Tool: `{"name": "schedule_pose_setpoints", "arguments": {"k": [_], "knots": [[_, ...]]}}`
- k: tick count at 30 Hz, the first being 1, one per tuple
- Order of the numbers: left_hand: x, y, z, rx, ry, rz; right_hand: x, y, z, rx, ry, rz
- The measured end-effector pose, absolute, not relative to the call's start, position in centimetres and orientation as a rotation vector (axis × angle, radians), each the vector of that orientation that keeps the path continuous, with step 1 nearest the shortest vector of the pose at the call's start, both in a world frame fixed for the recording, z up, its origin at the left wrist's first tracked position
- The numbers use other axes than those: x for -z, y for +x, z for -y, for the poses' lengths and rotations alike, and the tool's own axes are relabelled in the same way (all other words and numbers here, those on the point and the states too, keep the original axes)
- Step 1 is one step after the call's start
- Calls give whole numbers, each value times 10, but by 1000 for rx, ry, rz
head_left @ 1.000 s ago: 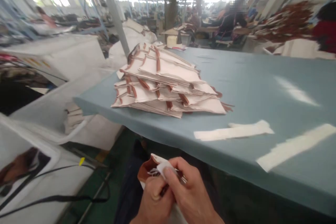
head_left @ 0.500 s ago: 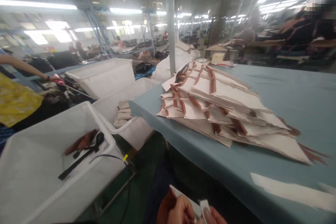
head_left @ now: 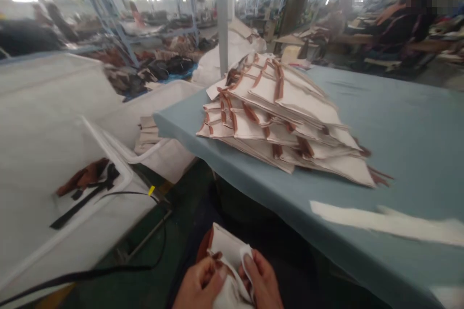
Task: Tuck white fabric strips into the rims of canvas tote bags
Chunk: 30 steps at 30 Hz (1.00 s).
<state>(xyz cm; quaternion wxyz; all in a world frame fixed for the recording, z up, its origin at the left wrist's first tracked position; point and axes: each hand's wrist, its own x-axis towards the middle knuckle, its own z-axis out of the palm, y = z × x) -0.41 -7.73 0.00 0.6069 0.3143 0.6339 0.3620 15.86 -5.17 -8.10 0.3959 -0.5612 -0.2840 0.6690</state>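
Observation:
At the bottom of the head view both my hands work on one off-white fabric piece (head_left: 230, 246) with a reddish-brown edge. My left hand (head_left: 201, 280) pinches it on the left, near a bit of brown trim at the thumb and fingertips. On the right, my right hand (head_left: 264, 280) grips a folded white flap of the same piece between thumb and fingers. The fabric is bunched between the hands, and its lower end runs out of the frame. Beyond it, a stack of similar off-white pieces with brown edges (head_left: 250, 123) lies on the blue-covered table (head_left: 391, 120).
Off-white strips (head_left: 366, 218) lie near the table's front edge. To the left stand white bins (head_left: 123, 169), one holding brown and black scraps (head_left: 87, 178). A black cable (head_left: 108, 270) crosses at lower left. A grey post (head_left: 222, 24) rises behind the stack. A person sits far right.
The view has tipped down, so my hands and the fabric show more fully. My left thumb now pinches at the brown trim. The person in yellow at left is out of sight.

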Motion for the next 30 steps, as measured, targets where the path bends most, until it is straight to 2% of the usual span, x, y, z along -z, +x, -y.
{"name": "schedule_pose_setpoints", "arguments": {"k": [7, 12, 17, 25, 30], "knots": [[-31, 3, 49, -631, 1003, -1402, 49, 196, 25, -1540, -1450, 970], [-65, 28, 26, -699, 1091, -1373, -13, 233, 18, -1337, -1400, 1162], [-70, 28, 6, -759, 1261, -1361, -69, 242, 24, -1329, -1313, 1256], [-77, 20, 1, -826, 1181, -1315, -79, 224, 25, -1379, -1377, 1315], [-78, 10, 6, -806, 1264, -1368, -83, 209, 28, -1527, -1371, 1337]]}}
